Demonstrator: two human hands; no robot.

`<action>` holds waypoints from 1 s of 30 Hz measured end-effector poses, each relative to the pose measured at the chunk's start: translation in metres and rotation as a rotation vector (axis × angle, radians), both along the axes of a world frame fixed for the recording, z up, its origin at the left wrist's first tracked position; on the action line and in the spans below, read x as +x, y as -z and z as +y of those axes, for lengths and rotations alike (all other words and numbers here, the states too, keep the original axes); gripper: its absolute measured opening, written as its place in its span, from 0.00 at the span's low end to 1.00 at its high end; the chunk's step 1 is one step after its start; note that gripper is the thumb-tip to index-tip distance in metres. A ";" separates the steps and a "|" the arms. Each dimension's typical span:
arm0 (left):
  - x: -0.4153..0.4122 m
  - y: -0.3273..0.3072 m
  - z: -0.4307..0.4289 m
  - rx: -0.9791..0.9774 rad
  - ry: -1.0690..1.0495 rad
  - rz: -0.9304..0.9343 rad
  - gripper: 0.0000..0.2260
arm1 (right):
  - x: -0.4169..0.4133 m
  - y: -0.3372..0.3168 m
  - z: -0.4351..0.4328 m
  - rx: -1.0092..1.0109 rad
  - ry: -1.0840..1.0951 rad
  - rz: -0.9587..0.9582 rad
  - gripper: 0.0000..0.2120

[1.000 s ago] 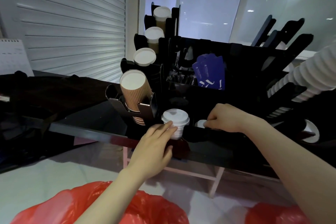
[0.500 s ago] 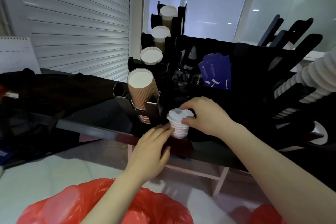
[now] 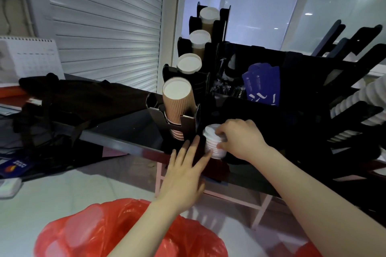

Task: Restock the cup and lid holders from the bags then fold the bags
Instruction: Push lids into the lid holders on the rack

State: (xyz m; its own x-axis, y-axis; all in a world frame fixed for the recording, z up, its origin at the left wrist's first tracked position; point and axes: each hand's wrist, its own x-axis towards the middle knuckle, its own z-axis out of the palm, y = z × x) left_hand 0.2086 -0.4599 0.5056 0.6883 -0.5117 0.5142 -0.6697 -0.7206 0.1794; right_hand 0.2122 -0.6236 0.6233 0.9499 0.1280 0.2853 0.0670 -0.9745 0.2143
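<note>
A black counter (image 3: 129, 125) runs across the frame. Toward its front edge stands the black cup and lid holder (image 3: 292, 81), with 4 stepped slots holding cups. Below the counter's front edge, nearest us, lies a crumpled red bag (image 3: 100, 233). In the holder's lowest front slot we see a stack of brown ribbed cups (image 3: 177, 106), tilted toward us. Beside that slot, at the counter's front edge, sits the stack of white lids (image 3: 215, 146), its lower part sunk in a well of the holder.

The left hand (image 3: 186, 173) lies flat against the holder's front, fingers straight and spread, 1 fingertip touching the side of the lids. The right hand (image 3: 240, 142) has fingers and thumb curled round the top of the stack, gripping it.

We judge the step in hand to be seating the lids in their well. To do it well, the right hand should press straight down rather than sideways, so the stack goes in true. The left hand should brace the holder so that it does not slide toward the counter's edge. A hard squeeze could skew the thin top lids, so we think a light grip suits best.
</note>
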 end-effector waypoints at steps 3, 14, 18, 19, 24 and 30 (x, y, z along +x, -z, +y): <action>-0.005 0.002 -0.012 0.062 -0.085 -0.019 0.41 | -0.002 0.001 -0.001 0.011 -0.017 -0.025 0.13; -0.008 0.007 -0.028 0.059 -0.243 -0.059 0.44 | -0.006 0.002 -0.006 0.069 -0.044 -0.115 0.13; -0.009 0.008 -0.026 0.036 -0.228 -0.071 0.44 | -0.016 -0.014 -0.011 0.310 -0.042 -0.251 0.14; -0.010 0.007 -0.025 0.026 -0.212 -0.074 0.44 | -0.021 -0.021 -0.015 0.396 -0.032 -0.289 0.14; -0.007 0.004 -0.026 -0.015 0.042 -0.212 0.39 | -0.054 -0.045 -0.057 0.647 0.023 -0.324 0.08; 0.001 -0.012 -0.039 0.065 0.008 -0.178 0.38 | -0.064 -0.033 -0.089 0.388 0.156 -0.087 0.11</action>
